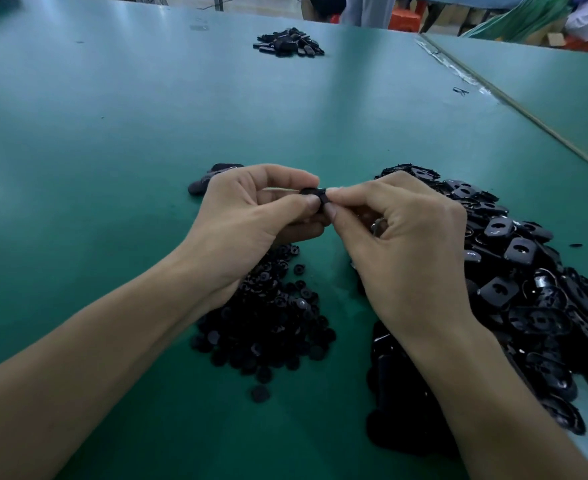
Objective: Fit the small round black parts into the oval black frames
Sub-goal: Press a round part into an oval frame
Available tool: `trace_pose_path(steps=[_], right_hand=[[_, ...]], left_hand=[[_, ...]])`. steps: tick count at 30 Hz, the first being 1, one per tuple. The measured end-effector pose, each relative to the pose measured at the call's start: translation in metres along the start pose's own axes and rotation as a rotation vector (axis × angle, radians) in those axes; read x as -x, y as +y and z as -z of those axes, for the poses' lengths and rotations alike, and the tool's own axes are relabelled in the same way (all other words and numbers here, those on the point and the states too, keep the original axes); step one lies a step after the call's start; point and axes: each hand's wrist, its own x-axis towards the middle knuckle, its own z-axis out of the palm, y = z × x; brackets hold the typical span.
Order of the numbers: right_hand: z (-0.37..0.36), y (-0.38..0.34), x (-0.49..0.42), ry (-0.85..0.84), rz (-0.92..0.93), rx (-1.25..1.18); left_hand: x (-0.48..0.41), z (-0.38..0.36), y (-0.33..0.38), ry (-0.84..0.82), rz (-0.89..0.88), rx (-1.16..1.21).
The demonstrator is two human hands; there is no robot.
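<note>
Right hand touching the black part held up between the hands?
Touching. Head view: the right hand pinches the black part between thumb and forefinger, with the left hand pinching its other side.

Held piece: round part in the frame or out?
Cannot tell: left hand and right hand pinch the black piece, hiding most of it.

Head camera looks down, close over table (112, 133).

Factory workbench (112, 133) heaped with black parts (527, 271).
</note>
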Motion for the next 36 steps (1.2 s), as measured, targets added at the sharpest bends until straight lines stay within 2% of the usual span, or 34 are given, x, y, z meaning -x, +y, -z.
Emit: trace_pose_path(steps=[8,14,20,24,30,36], right_hand=[[0.000,-0.002,-0.002,-0.030,-0.207,-0.237],[0.001,0.000,-0.004,-0.074,-0.278,-0.319],[0.002,0.002,-0.005,-0.122,-0.301,-0.377],[0.001,0.001,-0.006,-0.148,-0.284,-0.415],[0.004,0.000,-0.007,-0.167,-0.185,-0.298],[0.002,0.001,-0.007,-0.183,-0.186,-0.316]], left_hand=[[0.005,-0.005,-0.002,0.017,-0.101,-0.112],[0.005,-0.004,0.000,0.028,-0.163,-0.176],[0.005,-0.002,0.001,0.011,-0.172,-0.241],[0.003,0.000,0.000,0.022,-0.137,-0.188],[0.001,0.002,-0.002,0.009,-0.080,-0.089],[-0.003,0.007,-0.004,-0.025,-0.064,-0.086]])
